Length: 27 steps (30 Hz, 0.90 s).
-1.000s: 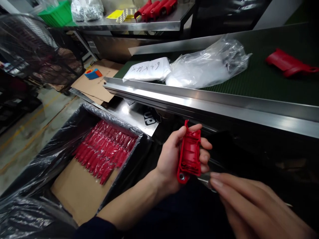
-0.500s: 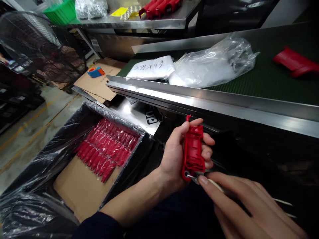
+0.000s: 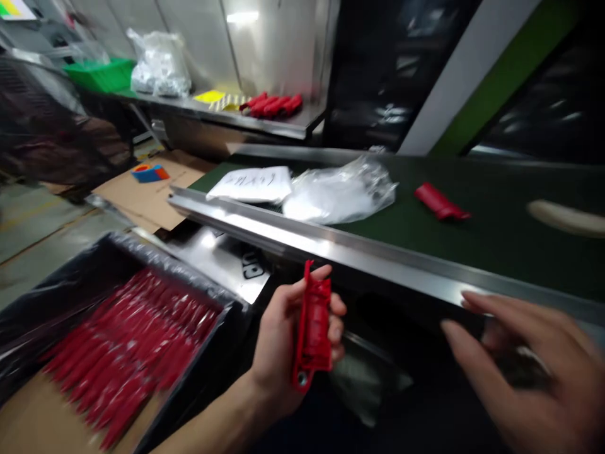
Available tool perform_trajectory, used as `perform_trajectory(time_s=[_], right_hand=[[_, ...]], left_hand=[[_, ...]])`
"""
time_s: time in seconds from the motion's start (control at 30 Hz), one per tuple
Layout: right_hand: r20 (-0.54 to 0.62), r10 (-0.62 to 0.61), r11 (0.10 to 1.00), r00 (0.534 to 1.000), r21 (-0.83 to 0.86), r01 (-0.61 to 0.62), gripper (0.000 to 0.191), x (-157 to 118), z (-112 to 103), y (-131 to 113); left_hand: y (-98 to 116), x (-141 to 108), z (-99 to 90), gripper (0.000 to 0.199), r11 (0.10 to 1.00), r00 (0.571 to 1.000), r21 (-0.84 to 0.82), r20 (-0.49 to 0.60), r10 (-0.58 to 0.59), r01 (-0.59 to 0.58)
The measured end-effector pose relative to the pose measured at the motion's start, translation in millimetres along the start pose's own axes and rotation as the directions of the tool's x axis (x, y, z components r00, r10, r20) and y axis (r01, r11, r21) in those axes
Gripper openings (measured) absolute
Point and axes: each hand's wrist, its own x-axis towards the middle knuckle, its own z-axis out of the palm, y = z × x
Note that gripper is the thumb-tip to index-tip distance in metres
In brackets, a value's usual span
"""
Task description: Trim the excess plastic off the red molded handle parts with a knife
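Observation:
My left hand is wrapped round a red plastic shell, its hollow ribbed inside turned up towards me. A small metal ring sits in the shell's lower end, and a thin red prong stands at its upper end beside my thumb. Off to the right, clear of the shell, my right hand is blurred, with thumb and forefinger spread apart. Nothing shows between those fingertips; the inside of the palm is too dark and smeared to make out.
A lined box of bagged red parts stands left. Across the green conveyor belt, behind its metal rail, lie plastic bags, another red shell and a pale curved object. More red shells rest on the back shelf.
My right hand has moved away from the shell to the right, and the thin metal-tipped tool is no longer visible at the ring. The view has tilted up and turned right.

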Motion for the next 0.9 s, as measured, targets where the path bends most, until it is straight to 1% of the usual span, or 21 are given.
perform_trajectory(time_s=[0.03,0.07,0.1,0.13,0.2,0.23,0.27,0.3,0.33,0.37,0.4,0.47,0.53,0.6,0.67,0.73,0.77,0.8,0.83,0.87,0.9], right_hand=[[-0.011,0.076,0.992,0.997,-0.098,-0.076,0.031,21.1,-2.6,12.9],[0.012,0.139,0.97,0.99,-0.205,-0.134,0.027,43.3,-4.9,26.1],[0.071,0.198,0.936,0.978,-0.311,-0.167,0.027,65.3,-6.3,39.5],[0.163,0.307,0.876,0.938,-0.433,-0.212,0.03,86.1,-6.2,52.8],[0.259,0.375,0.836,0.89,-0.509,-0.204,0.034,120.6,0.0,77.4],[0.306,0.397,0.829,0.865,-0.524,-0.195,0.036,133.7,6.0,87.6],[0.342,0.405,0.832,0.848,-0.523,-0.187,0.039,143.9,13.3,96.1],[0.375,0.417,0.834,0.828,-0.521,-0.184,0.041,151.7,21.0,102.7],[0.399,0.429,0.835,0.81,-0.517,-0.188,0.043,157.4,28.4,107.6],[0.418,0.44,0.837,0.795,-0.511,-0.195,0.043,161.5,34.4,111.2],[0.43,0.449,0.839,0.783,-0.504,-0.205,0.042,164.1,38.5,114.0],[0.428,0.465,0.839,0.775,-0.494,-0.231,0.038,165.4,39.2,118.1],[0.378,0.478,0.83,0.793,-0.49,-0.266,0.034,160.9,30.0,120.5],[0.301,0.466,0.83,0.832,-0.476,-0.293,0.029,149.9,14.0,119.6],[0.223,0.417,0.845,0.881,-0.452,-0.286,0.025,133.4,-4.4,113.2],[0.163,0.333,0.87,0.929,-0.434,-0.235,0.025,113.5,-21.3,100.8],[0.135,0.232,0.893,0.963,-0.422,-0.156,0.026,103.1,-28.2,92.2],[0.11,0.092,0.912,0.99,-0.409,-0.04,0.027,92.7,-33.7,82.2],[0.085,-0.068,0.911,0.994,-0.401,0.097,0.028,82.4,-37.6,70.8],[0.068,-0.233,0.885,0.97,-0.398,0.241,0.03,72.6,-39.9,58.3],[0.06,-0.369,0.842,0.928,-0.401,0.361,0.033,63.1,-40.7,44.9]], left_hand=[[0.6,1.6,5.3,0.041,0.999,1.0,0.038,0.01,0.021,-0.021],[0.9,4.2,11.8,0.042,0.995,0.998,0.086,0.031,0.045,-0.048],[1.1,8.0,19.4,0.043,0.986,0.995,0.145,0.062,0.074,-0.082],[1.6,13.3,28.3,0.045,0.968,0.989,0.219,0.105,0.1,-0.121],[4.9,30.3,49.5,0.047,0.89,0.968,0.403,0.206,0.142,-0.216],[8.1,42.5,61.3,0.048,0.814,0.95,0.505,0.264,0.169,-0.286],[12.2,57.1,73.3,0.048,0.697,0.922,0.612,0.329,0.204,-0.373],[16.8,73.8,84.8,0.048,0.546,0.883,0.696,0.399,0.247,-0.467],[21.5,91.9,95.2,0.048,0.33,0.821,0.754,0.489,0.295,-0.568],[25.5,110.5,104.1,0.046,0.083,0.766,0.788,0.559,0.318,-0.61],[28.3,128.8,111.3,0.043,-0.01,0.759,0.797,0.578,0.3,-0.603],[28.7,162.1,120.2,0.037,-0.12,0.774,0.813,0.579,0.255,-0.569],[21.8,188.9,123.8,0.031,-0.161,0.811,0.837,0.547,0.207,-0.524],[10.5,207.8,125.4,0.027,-0.17,0.844,0.86,0.507,0.174,-0.481],[-0.5,217.5,127.5,0.028,-0.128,0.865,0.88,0.473,0.165,-0.457],[-8.2,216.4,130.6,0.032,-0.031,0.87,0.886,0.461,0.175,-0.464],[-10.7,211.2,132.1,0.034,0.036,0.869,0.879,0.463,0.177,-0.476],[-12.7,203.0,133.2,0.035,0.116,0.868,0.865,0.467,0.168,-0.488],[-14.6,191.9,133.6,0.038,0.209,0.869,0.844,0.474,0.144,-0.495],[-16.7,178.5,132.9,0.042,0.305,0.869,0.816,0.484,0.104,-0.491],[-19.1,163.5,130.8,0.048,0.394,0.865,0.785,0.499,0.053,-0.477]])
